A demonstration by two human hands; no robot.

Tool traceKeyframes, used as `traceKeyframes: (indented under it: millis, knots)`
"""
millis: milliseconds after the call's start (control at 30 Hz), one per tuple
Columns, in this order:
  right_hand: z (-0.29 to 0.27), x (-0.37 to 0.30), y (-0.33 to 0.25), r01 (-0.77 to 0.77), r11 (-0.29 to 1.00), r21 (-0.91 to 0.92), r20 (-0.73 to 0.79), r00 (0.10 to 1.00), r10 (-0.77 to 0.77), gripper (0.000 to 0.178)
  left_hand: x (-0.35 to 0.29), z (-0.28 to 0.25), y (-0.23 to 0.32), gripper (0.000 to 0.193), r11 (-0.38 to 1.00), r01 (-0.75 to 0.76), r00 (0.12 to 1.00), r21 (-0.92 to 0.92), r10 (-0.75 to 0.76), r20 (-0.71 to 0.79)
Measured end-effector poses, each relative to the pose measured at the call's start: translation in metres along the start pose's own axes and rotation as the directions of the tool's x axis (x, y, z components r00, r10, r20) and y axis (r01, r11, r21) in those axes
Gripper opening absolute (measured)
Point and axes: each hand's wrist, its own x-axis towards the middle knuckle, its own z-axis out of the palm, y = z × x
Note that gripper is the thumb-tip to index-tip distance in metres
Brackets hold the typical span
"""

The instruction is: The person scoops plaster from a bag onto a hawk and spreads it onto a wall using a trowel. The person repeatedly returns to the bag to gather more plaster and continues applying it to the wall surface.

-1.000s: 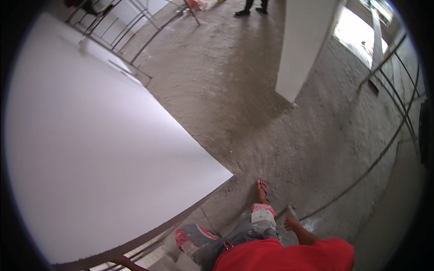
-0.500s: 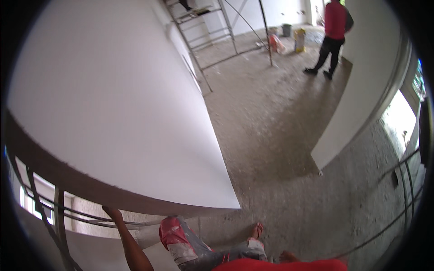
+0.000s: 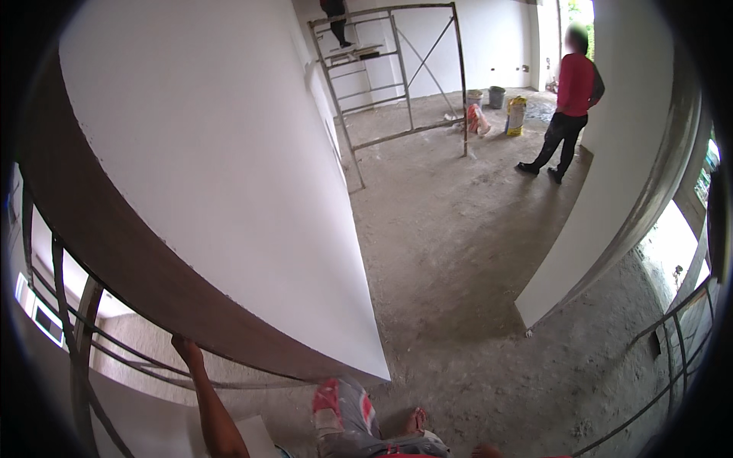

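Observation:
My left hand [image 3: 185, 351] reaches forward on the left, its bent fingers against the lower border of a wall's brown, unpainted end face [image 3: 145, 244]. The fingers look closed, but whatever they hold, if anything, is hidden or too small to make out. Beside that end face the wall's smooth white side [image 3: 237, 168] runs away from me. Dark metal bars [image 3: 126, 343] pass just beyond the hand. No part of my right hand shows. Below are my paint-stained trousers [image 3: 343, 416] and one bare foot [image 3: 416, 420].
A second white wall [image 3: 595, 206] stands right of the opening. Beyond, a person in a red top [image 3: 574, 88] stands on rough concrete floor [image 3: 450, 252], near a yellow bag [image 3: 516, 116], buckets [image 3: 496, 97] and a scaffold frame [image 3: 408, 80]. Another person's legs [image 3: 340, 30] show on the scaffold. Curved metal rails [image 3: 676, 336] are at right.
My view has tilted up and shifted, showing more of the far room and of the brown end face. My left hand stays at that wall's edge.

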Motion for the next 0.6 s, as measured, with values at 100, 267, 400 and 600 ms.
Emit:
traceKeyframes:
  millis: [100,267,400,600]
  knots:
    - [-0.014,-0.004,-0.001,0.01,1.0,-0.006,-0.036,0.999,-0.01,0.038,-0.008,0.007,0.023,0.056,0.994,0.013,0.998,-0.108,-0.007,0.055]
    - [-0.006,-0.006,-0.015,0.019,0.997,-0.08,-0.029,0.999,-0.021,0.038,0.0,-0.01,-0.021,0.046,0.999,-0.009,1.0,-0.031,0.009,0.029]
    - [0.011,-0.017,-0.026,0.062,0.991,-0.115,-0.01,0.998,-0.064,0.038,-0.008,-0.001,0.003,0.031,0.99,0.144,0.984,-0.008,-0.142,0.108]
    - [0.057,-0.023,-0.057,0.183,0.972,-0.148,0.112,0.98,-0.167,0.038,-0.012,-0.006,0.009,0.034,0.966,0.238,0.952,0.098,-0.252,0.171]
